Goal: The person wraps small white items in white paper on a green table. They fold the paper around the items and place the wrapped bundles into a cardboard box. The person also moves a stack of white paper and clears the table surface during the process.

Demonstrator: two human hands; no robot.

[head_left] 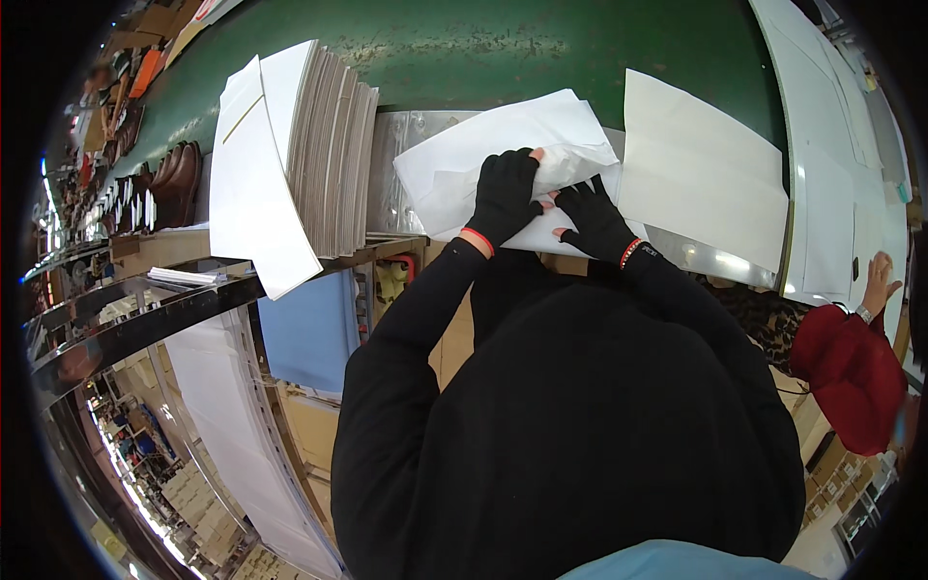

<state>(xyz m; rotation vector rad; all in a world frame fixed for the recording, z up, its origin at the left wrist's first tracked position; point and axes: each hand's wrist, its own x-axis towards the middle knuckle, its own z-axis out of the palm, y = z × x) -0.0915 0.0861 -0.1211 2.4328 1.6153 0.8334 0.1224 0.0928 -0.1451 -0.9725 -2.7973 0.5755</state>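
Note:
Both hands wear black gloves that leave some fingertips bare. My left hand (505,196) lies flat on white paper (447,157), its thumb apart from its fingers and its fingertips at the edge of a crumpled white paper bundle (577,165). Whatever the bundle may cover is hidden. Beside it, my right hand (594,220) rests with fingers spread on the bundle's near side. Neither hand is closed round anything. Under the paper shows a metal plate (389,159) at the front of the green table (580,43).
To the left stands a thick stack of grey-edged boards (333,155) with white sheets (246,184) leaning on it. A large off-white sheet (704,169) lies on the right. Brown boots (177,184) stand far left. Another person's red sleeve (851,377) shows at the right by a white surface (822,145).

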